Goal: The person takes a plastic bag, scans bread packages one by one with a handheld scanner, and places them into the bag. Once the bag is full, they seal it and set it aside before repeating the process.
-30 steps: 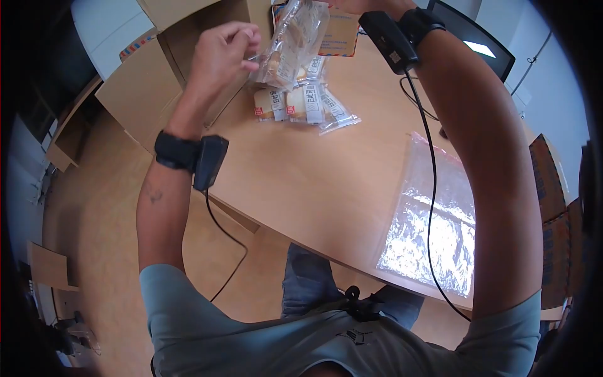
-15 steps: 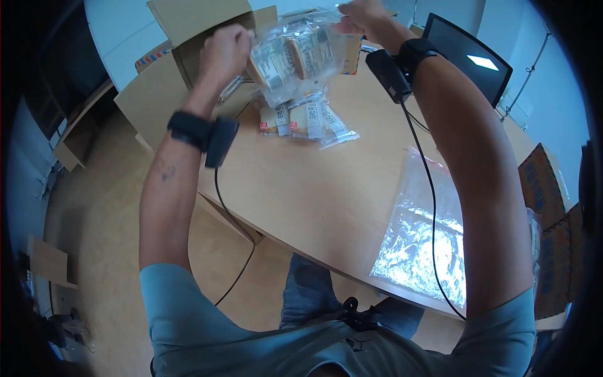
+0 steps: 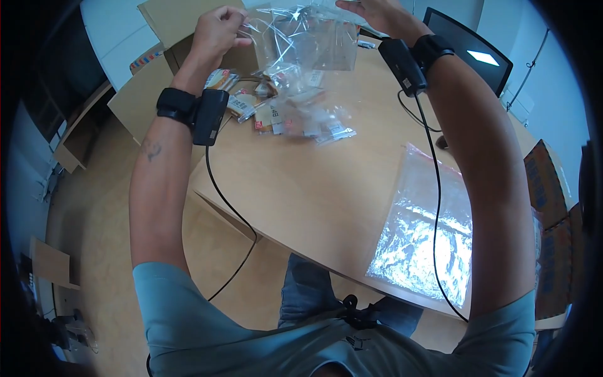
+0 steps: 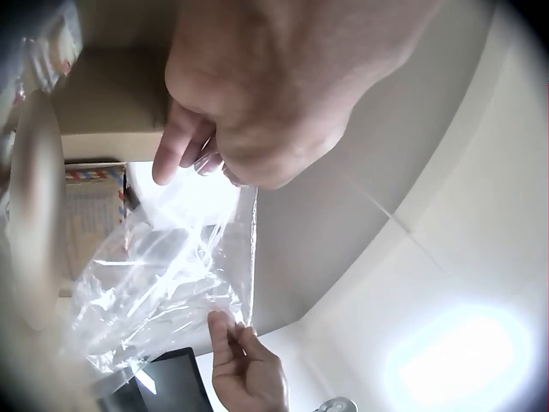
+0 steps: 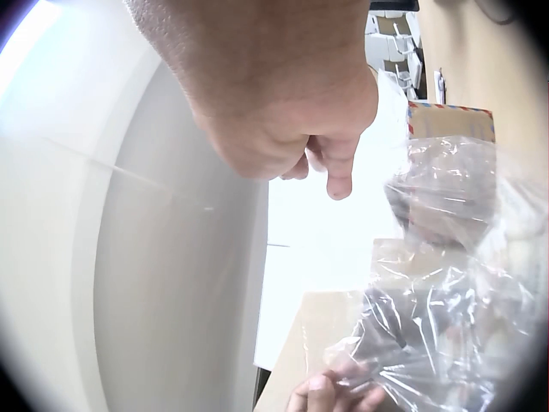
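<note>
A clear plastic bag (image 3: 304, 41) is stretched between both raised hands above the far part of the table; no packets are visible in its upper part. My left hand (image 3: 217, 34) pinches one side of its edge, and my right hand (image 3: 380, 16) grips the other side. In the left wrist view the bag (image 4: 167, 279) hangs from the fingers of the right hand (image 4: 250, 373) and the left hand (image 4: 266, 94). Below it, several wrapped bread packets (image 3: 267, 119) lie in a loose pile, partly seen through the plastic.
An open cardboard box (image 3: 242, 60) stands behind the packets at the left. A flat clear bag (image 3: 421, 232) lies near the table's front right edge. At the back right is a monitor (image 3: 471, 50); brown cartons (image 3: 546, 188) stand at the far right. Cables hang from both wrist cameras.
Packets that were inside the raised bag now lie on the table, some of them left of the earlier pile. The bag hangs looser and thinner between the hands.
</note>
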### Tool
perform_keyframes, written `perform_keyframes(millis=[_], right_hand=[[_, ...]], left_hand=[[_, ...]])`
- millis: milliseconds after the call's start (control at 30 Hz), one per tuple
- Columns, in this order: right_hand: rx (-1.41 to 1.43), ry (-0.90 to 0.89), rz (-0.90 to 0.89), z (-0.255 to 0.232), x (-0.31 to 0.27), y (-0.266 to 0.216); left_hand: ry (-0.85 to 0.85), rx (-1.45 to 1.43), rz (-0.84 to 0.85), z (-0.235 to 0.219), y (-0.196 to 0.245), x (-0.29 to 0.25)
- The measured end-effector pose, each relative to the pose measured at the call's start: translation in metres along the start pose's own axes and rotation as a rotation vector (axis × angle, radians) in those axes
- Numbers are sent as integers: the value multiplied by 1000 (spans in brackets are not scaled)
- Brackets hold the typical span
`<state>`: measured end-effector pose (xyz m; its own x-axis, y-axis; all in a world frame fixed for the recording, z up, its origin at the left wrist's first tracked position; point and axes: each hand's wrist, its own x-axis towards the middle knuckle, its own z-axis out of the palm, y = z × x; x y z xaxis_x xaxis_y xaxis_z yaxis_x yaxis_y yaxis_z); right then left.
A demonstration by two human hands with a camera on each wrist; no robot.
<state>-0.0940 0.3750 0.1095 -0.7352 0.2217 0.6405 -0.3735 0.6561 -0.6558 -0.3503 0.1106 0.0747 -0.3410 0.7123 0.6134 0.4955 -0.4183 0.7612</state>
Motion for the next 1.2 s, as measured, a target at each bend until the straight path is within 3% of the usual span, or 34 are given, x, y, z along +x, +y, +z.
perform_keyframes(millis=[33, 133, 233, 300, 433, 500, 533, 633, 667, 733, 800, 867, 933, 967, 1067, 1200], right_hand=[[-1, 0, -4, 9, -3, -14], [-127, 217, 83, 35, -10, -63], [-242, 440, 170, 33, -29, -106], [-320, 588, 217, 46, -41, -142], [-403, 533, 93, 30, -68, -186], [-339, 476, 260, 16, -78, -204], [-350, 487, 256, 10, -83, -209], [-471, 459, 244, -2, -102, -222], [-392, 497, 261, -6, -110, -228], [-320, 539, 273, -14, -121, -236], [-399, 518, 261, -24, -132, -242], [-509, 551, 293, -30, -145, -253], [-269, 533, 207, -37, -164, -258], [-165, 524, 282, -44, -172, -267], [-46, 546, 274, -64, -194, -271], [110, 627, 374, -46, -216, -282]], left_hand=[[1, 1, 3, 0, 3, 0], [39, -95, 35, 3, 20, 6], [129, 199, 128, -4, 50, 13], [128, 121, 146, 4, 81, 1], [75, -185, 164, 7, 99, 0], [3, -273, 186, 1, 90, 12], [-64, -359, 198, 5, 94, 14], [4, -254, 207, 26, 107, 16], [1, -262, 216, 36, 116, 8], [-163, -445, 141, 63, 134, -12], [-214, -474, 95, 80, 148, -30], [-385, -464, 21, 98, 150, -33], [-368, -558, 32, 113, 155, -36], [-394, -600, 16, 116, 148, -31], [-469, -672, 2, 134, 138, -29], [-356, -815, -75, 162, 137, -36]])
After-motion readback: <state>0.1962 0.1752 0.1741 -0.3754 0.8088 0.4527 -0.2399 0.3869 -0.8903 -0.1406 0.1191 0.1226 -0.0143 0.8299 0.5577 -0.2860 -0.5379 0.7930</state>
